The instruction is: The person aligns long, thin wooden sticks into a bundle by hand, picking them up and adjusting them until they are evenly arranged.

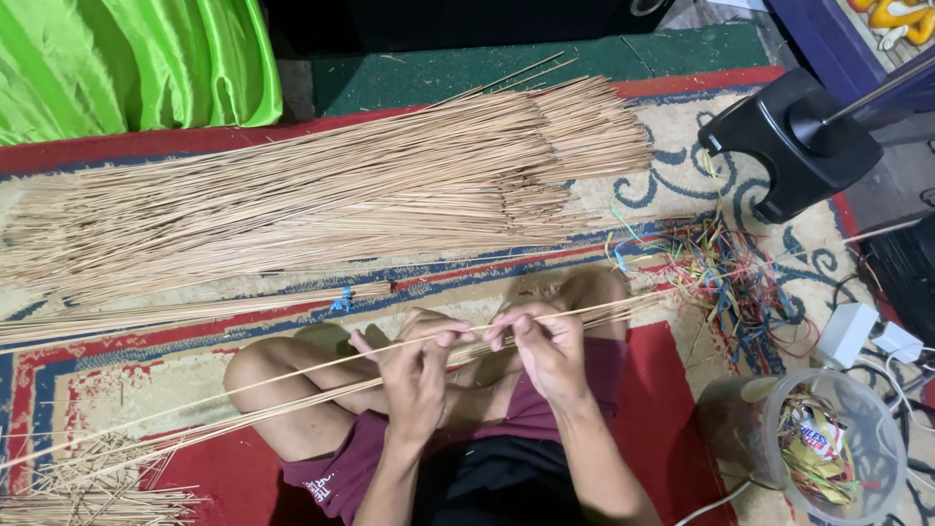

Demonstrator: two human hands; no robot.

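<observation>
Two hands, one clear jar, one black stand base

We are looking steeply down from one head-worn camera, close above our lap, facing the patterned rug stretching away to the far side.

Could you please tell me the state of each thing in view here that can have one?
left hand: pinching the thin sticks
right hand: pinching the same sticks
large stick pile: loose, lying flat on the rug
tied bundle: bound with a blue tie
plastic jar: open, holding scraps
</observation>
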